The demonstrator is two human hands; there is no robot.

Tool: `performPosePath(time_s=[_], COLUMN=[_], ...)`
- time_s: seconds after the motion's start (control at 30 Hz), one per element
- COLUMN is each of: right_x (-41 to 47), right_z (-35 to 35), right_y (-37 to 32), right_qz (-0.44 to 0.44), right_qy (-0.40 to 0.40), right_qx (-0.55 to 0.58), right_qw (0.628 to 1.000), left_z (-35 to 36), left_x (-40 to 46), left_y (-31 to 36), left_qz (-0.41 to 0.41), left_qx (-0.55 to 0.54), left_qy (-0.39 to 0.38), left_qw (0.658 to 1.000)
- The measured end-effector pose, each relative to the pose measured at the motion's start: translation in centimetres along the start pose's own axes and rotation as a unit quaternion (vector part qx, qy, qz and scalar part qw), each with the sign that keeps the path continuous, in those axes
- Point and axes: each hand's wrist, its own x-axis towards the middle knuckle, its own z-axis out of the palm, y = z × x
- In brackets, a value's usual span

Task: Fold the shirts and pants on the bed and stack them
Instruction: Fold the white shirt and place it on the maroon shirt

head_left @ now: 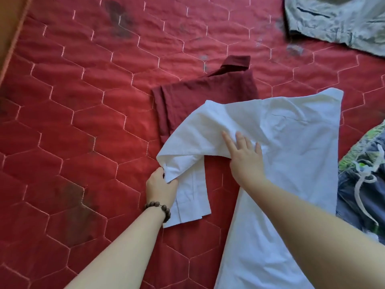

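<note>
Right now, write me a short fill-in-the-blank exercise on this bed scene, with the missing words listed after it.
The left hand holds the sleeve of the ____ cotton shirt in its grip.
The right hand presses flat on that shirt with ____ fingers.
The folded maroon collared shirt lies partly ____ the white one.
A beaded bracelet circles the ____ wrist.

Missing words: white; straight; under; left

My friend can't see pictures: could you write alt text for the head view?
A person's left hand grips a white shirt's sleeve while the right hand presses its middle flat, on a red quilted bedcover.
</note>
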Motion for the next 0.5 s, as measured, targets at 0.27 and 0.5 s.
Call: performPosePath(time_s=[0.27,0.5], right_x=[2.5,2.4], right_z=[-4.0,-7.2], right_y=[3.4,5.7], right_qz=[0.038,0.059], right_qy=[0.002,0.050], right_qx=[-0.019,0.076], right_qw=[0.999,0.994], left_z=[-5.8,-13.2], left_x=[3.3,6.8], left_y=[3.4,11.5], left_qz=[0.073,0.329], left_qx=[-0.003,0.070], left_qy=[0.066,0.168], left_qw=[0.995,0.927])
